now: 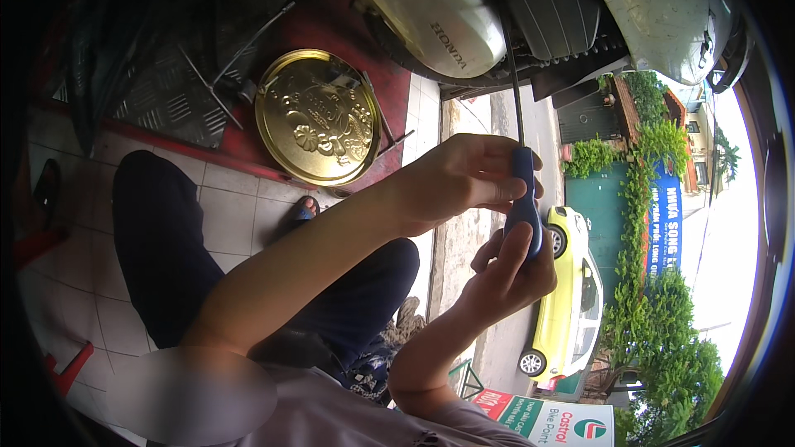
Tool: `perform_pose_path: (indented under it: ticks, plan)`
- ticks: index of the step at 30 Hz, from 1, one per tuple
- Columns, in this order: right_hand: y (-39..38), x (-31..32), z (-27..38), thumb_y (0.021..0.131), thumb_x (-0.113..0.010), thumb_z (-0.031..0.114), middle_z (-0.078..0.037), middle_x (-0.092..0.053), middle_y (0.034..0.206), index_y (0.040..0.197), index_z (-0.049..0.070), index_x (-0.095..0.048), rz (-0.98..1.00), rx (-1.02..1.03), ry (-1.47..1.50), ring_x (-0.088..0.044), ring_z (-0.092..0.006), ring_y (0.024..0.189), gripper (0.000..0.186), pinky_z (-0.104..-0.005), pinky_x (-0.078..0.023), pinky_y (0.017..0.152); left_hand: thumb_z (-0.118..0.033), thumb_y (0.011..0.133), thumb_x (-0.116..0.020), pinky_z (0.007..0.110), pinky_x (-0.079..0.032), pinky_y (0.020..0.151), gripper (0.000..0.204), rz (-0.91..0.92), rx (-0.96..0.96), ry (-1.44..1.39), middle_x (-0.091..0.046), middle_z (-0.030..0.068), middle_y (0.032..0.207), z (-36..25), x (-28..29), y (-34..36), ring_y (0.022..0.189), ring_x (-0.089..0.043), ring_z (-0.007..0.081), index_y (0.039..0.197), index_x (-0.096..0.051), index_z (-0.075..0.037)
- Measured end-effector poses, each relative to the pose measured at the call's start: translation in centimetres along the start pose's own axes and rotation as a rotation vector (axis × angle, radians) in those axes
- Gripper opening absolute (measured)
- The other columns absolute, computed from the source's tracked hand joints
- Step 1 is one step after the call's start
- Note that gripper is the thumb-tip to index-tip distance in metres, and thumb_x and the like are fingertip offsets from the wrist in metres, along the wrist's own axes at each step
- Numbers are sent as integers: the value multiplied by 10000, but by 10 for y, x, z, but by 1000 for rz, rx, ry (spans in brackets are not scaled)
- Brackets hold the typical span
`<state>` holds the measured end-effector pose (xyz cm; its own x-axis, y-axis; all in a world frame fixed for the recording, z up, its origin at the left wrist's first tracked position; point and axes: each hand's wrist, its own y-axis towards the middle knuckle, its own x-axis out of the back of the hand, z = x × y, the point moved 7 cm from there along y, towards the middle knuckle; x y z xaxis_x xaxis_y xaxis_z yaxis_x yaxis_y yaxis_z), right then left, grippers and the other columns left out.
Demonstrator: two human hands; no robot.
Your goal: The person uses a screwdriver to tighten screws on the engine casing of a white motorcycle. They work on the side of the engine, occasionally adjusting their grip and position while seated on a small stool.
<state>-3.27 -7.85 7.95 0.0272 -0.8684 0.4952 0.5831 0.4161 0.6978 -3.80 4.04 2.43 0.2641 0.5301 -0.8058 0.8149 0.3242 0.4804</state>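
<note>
A long screwdriver (525, 207) with a blue handle is in both my hands. Its thin dark shaft runs up to the underside of a motorbike (431, 0) with scuffed pale panels; where the tip meets the bike cannot be made out. Closed around the upper end of the handle, beside the shaft, is my left hand (464, 180). My right hand (515, 275) grips the rounded butt end, thumb along the handle.
A round gold embossed tray (319, 120) rests on a red stand (306, 29) next to metal rods and a tread plate (166, 103). Red stool parts (70, 368) stand on the tiled floor (228, 219). A yellow car (563, 298) is on the street at right.
</note>
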Motion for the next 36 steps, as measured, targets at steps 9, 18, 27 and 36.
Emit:
perform_pose_path:
  ticks: [9, 18, 27, 36]
  plan:
    - [2, -2, -14, 891, -605, 268, -124, -610, 745, 1077, -54, -506, 44, -238, 236, -557, -116, 574, 385, -216, -402, 500, -83, 821, -748, 225, -474, 606, 172, -234, 25, 169, -675, 43, 782, -7, 4, 0, 663, -600, 74, 895, -616, -2]
    - [1, 2, 1, 782, -764, 89, -118, -620, 708, 964, -49, -501, -63, 56, 34, -611, -121, 580, 349, -231, -463, 532, -131, 766, -801, 223, -499, 588, 237, -451, -84, 619, -675, 54, 713, -16, 6, -4, 642, -636, 83, 830, -612, -2]
    - [0, 2, -3, 899, -672, 235, -70, -530, 502, 900, -50, -516, -28, -127, 63, -496, -90, 392, 324, -192, -324, 383, -19, 924, -589, 344, -502, 933, 276, -10, -58, -25, -658, 109, 1086, 1, 1, 0, 1032, -622, 170, 1195, -553, 16]
    - [0, -10, -21, 993, -423, 464, -40, -485, 532, 809, -21, -574, 15, -257, 109, -426, -77, 392, 540, -227, -293, 373, -121, 820, -751, 257, -491, 716, 211, -314, 17, 249, -639, 56, 846, 5, 19, 2, 747, -589, 90, 912, -590, -21]
